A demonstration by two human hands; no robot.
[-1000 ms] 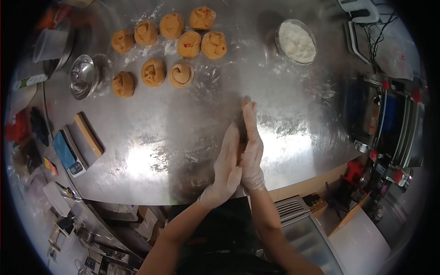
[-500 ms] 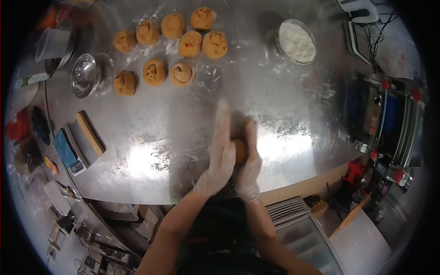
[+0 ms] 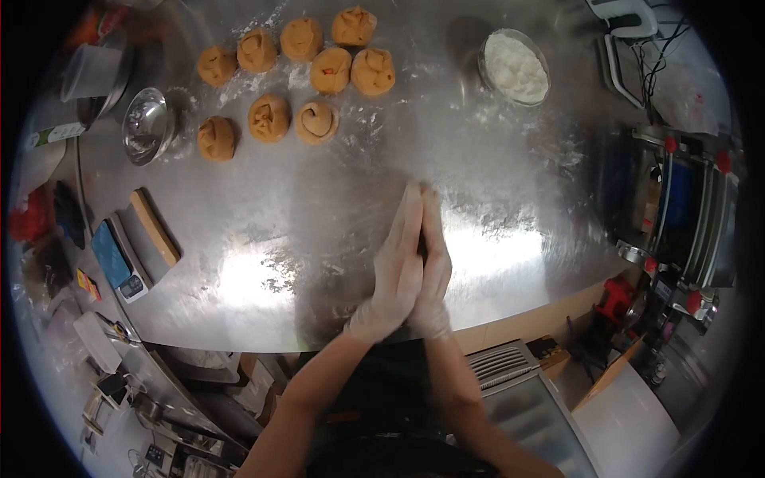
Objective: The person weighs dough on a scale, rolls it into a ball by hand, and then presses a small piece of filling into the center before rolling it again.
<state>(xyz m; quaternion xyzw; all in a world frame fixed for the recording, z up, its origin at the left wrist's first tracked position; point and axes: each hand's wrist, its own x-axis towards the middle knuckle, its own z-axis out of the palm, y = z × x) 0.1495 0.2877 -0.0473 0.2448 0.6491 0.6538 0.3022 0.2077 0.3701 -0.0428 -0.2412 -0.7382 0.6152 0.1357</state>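
My left hand and my right hand, both in clear thin gloves, are pressed together near the table's front edge. Their fingers are straight and point away from me, with the tips meeting. The brown dough ball between the palms is hidden now, though it showed there a moment ago. Beyond my hands, several brown dough balls with creased tops, such as one ball with a spiral fold and one with red bits, sit in loose rows at the upper left.
The steel table has flour smears. A bowl of white flour stands at the far right. On the left are a metal bowl, a scale and a wooden-handled scraper. A machine with red knobs borders the right.
My palms have come closer together, covering the dough ball that was visible between them. The fingertips now meet, and both hands are slightly nearer to me.
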